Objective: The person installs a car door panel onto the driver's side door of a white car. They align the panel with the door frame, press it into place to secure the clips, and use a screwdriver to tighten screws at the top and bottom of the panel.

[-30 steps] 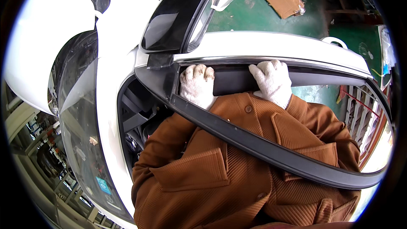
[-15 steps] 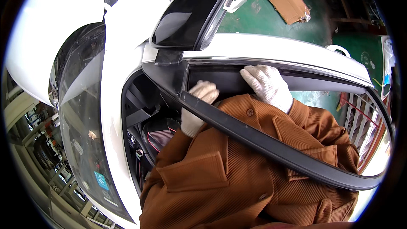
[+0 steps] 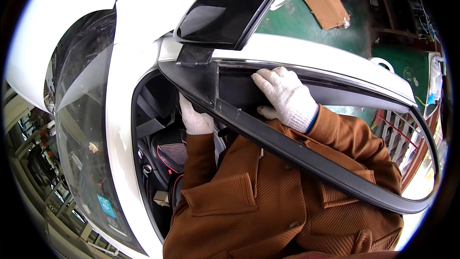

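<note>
My right hand [image 3: 287, 97], in a white glove, reaches the sill [image 3: 335, 82] of the car door [image 3: 306, 52], its fingers bent together over the dark inner edge and its thumb apart below; whether it grips, I cannot tell. My left hand [image 3: 195, 121] is at the front corner of the black window frame [image 3: 292, 151], its fingertips hidden behind it, so I cannot tell whether it holds anything. The door stands away from the white pillar [image 3: 123, 91], with the seat [image 3: 172, 156] showing through the gap and the mirror [image 3: 227, 17] outside.

What worries me is that left arm, since it reaches up between frame and pillar: a knock swinging the door inward could pinch my wrist. The right glove's loose knit could snag on the sill's trim if I pulled away fast. My brown jacket [image 3: 223, 196] is close behind the frame, so leaning forward could catch a pocket flap or button.
</note>
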`<move>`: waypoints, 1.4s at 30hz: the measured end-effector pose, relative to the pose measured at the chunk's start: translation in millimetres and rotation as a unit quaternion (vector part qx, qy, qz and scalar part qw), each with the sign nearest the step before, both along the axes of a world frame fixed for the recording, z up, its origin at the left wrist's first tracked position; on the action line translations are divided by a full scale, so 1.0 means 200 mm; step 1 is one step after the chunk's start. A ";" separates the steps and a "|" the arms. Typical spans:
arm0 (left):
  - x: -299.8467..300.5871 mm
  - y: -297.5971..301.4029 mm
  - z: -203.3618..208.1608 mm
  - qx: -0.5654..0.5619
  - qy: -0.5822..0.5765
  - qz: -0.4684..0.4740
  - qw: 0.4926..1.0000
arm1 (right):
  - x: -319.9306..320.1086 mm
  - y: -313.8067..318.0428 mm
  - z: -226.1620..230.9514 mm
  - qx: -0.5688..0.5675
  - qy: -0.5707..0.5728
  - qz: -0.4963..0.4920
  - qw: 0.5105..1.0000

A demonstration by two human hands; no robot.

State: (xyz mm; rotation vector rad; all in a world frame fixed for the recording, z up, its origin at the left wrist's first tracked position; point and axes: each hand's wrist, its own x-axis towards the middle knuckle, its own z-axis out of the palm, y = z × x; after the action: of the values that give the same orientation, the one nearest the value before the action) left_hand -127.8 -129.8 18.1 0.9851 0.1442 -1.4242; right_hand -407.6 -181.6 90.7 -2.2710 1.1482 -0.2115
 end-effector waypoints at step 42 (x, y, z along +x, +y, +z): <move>-0.20 0.02 -0.46 -0.051 0.034 0.080 0.995 | 0.22 -0.06 0.03 -0.005 -0.014 -0.053 0.998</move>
State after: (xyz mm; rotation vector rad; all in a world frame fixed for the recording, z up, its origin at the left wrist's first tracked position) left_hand -167.2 -125.6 -74.9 0.8241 0.1950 -1.3064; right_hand -363.2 -194.3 96.4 -2.2098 1.2570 -0.2897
